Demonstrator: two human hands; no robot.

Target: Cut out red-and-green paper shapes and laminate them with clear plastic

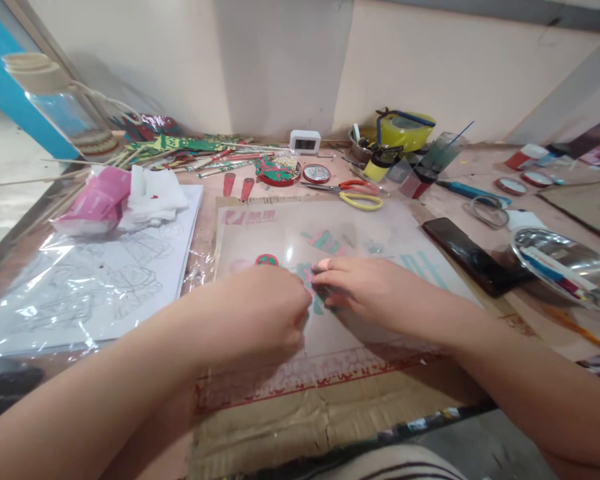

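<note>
Both hands are brought together over a clear plastic sheet (pixel 380 233) that is laid on a piece of cardboard (pixel 300 420) on the counter (pixel 485 180). The left hand (pixel 260 310) is curled into a loose fist, knuckles up, and its fingertips are hidden; whether anything is pinched in it cannot be told. The right hand (pixel 367 288) is held flat and low, its fingers pressed onto a small green and pink cut-out piece (pixel 314 293) that lies on the sheet exactly between the two hands. Only a sliver of the piece is seen, so its long axis cannot be judged with certainty; it appears to run away from the body. The piece is touched by the right hand and lies just beside the left hand's knuckles, so both hands are about equally near.

A round red and green piece (pixel 267 260) is seen just beyond the left hand. Farther back lie scissors (pixel 355 193), to the right a black phone (pixel 467 255) and a metal bowl (pixel 570 267), and to the left a line drawing under plastic film (pixel 90 287).
</note>
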